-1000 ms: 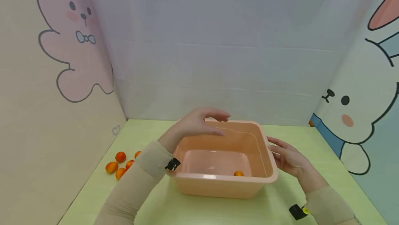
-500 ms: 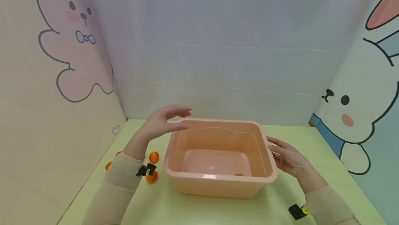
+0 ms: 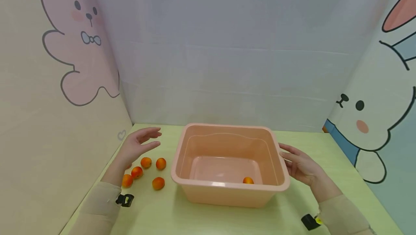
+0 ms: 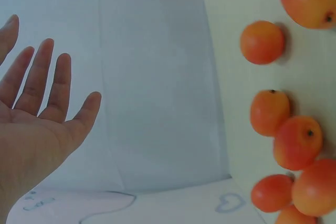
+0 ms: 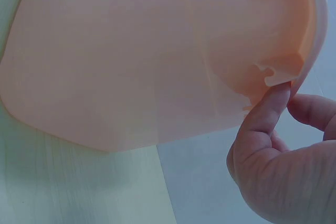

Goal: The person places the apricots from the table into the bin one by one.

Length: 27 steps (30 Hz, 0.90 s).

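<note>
My left hand [image 3: 136,148] hovers at the left of the table with relaxed, spread fingers and holds nothing. Below and beside it lie several small orange-red round fruits [image 3: 158,183], some with a dark stem end; in the left wrist view, the fruits [image 4: 262,42] are apart from the hand [image 4: 42,103]. A peach-coloured plastic basin [image 3: 224,199] stands mid-table. One more orange fruit [image 3: 248,180] is inside it, partly hidden by the front rim. At the basin's right side, my right hand [image 3: 300,164] holds the rim [image 5: 315,30] between thumb and fingers.
The pale green table [image 3: 214,222] is bounded by a whitish back wall [image 3: 227,65]. Side panels with a cartoon bear [image 3: 81,65] and a cartoon rabbit [image 3: 364,119] stand left and right.
My left hand has moved from above the basin leftward to the loose fruits, uncovering some of them. The fruit inside the basin has shifted slightly. My right hand has stayed at the rim.
</note>
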Each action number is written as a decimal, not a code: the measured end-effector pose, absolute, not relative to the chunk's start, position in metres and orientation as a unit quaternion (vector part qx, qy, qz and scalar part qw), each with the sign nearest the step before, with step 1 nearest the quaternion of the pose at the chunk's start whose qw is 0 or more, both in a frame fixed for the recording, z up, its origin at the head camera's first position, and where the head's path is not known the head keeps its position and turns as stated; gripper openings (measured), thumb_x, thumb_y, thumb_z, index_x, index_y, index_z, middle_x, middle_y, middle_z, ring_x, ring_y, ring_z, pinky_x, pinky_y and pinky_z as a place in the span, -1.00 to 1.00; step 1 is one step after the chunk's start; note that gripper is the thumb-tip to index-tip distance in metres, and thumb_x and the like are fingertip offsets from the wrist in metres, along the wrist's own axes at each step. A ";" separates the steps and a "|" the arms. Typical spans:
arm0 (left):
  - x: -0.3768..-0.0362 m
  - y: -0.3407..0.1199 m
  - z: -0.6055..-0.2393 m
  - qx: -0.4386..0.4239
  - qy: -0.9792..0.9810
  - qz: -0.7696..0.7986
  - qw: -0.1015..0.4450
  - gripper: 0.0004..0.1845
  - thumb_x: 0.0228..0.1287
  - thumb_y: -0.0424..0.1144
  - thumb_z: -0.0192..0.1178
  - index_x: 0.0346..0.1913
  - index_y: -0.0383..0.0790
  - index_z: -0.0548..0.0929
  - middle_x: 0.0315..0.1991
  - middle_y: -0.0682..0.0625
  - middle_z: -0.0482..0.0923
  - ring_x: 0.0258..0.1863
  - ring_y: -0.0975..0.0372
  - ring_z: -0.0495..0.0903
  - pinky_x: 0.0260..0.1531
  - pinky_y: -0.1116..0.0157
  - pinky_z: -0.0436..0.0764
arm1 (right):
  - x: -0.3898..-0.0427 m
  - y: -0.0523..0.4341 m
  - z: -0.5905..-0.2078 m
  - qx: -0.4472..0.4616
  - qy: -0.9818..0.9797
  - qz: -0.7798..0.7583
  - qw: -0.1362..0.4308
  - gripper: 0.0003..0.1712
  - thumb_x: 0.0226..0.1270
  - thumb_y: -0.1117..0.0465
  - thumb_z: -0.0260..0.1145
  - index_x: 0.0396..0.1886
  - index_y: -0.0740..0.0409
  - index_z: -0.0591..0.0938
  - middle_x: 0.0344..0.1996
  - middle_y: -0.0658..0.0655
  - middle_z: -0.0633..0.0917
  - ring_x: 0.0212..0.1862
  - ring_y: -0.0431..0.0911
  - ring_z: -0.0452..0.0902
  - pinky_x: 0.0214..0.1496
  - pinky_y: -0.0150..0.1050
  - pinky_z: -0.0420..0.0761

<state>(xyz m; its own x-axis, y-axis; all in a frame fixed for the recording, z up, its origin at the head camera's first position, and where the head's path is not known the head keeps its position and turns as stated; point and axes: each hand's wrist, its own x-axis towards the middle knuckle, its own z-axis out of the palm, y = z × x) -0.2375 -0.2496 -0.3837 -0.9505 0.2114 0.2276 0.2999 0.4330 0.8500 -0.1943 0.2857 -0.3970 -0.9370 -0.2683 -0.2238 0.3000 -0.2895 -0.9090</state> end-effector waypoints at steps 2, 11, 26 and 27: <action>-0.235 -0.261 -0.391 -0.135 -0.849 -0.509 0.046 -0.44 0.32 -0.15 0.34 0.34 -0.18 0.49 0.16 -0.18 0.58 0.24 -0.08 0.47 0.26 -0.15 0.36 | -0.194 0.286 -0.397 0.012 0.569 -0.803 0.177 -0.72 0.55 0.28 0.12 -0.05 -0.20 0.66 -0.12 -0.02 0.72 -0.19 -0.16 0.66 -0.15 -0.30 0.69; -0.221 -0.306 -0.423 -0.084 -0.876 -0.467 0.087 -0.42 0.35 -0.11 0.31 0.36 -0.20 0.46 0.17 -0.18 0.57 0.18 0.01 0.51 0.21 0.31 0.46 | -0.194 0.285 -0.398 0.012 0.569 -0.804 0.174 -0.70 0.55 0.29 0.11 -0.06 -0.20 0.67 -0.13 -0.02 0.72 -0.19 -0.16 0.66 -0.13 -0.29 0.69; -0.207 -0.361 -0.469 -0.059 -0.879 -0.453 0.132 -0.41 0.30 -0.17 0.35 0.32 -0.34 0.47 0.17 -0.23 0.56 0.01 0.58 0.45 -0.02 0.67 0.38 | -0.194 0.284 -0.398 0.007 0.565 -0.806 0.176 -0.70 0.56 0.29 0.10 -0.06 -0.19 0.68 -0.14 -0.01 0.72 -0.19 -0.16 0.67 -0.14 -0.30 0.69; -0.207 -0.364 -0.471 -0.057 -0.880 -0.454 0.127 -0.40 0.31 -0.18 0.35 0.33 -0.35 0.46 0.19 -0.23 0.55 0.02 0.58 0.44 -0.02 0.67 0.37 | -0.194 0.284 -0.398 0.006 0.566 -0.805 0.175 -0.69 0.56 0.29 0.10 -0.05 -0.19 0.68 -0.15 -0.01 0.72 -0.20 -0.16 0.67 -0.15 -0.30 0.69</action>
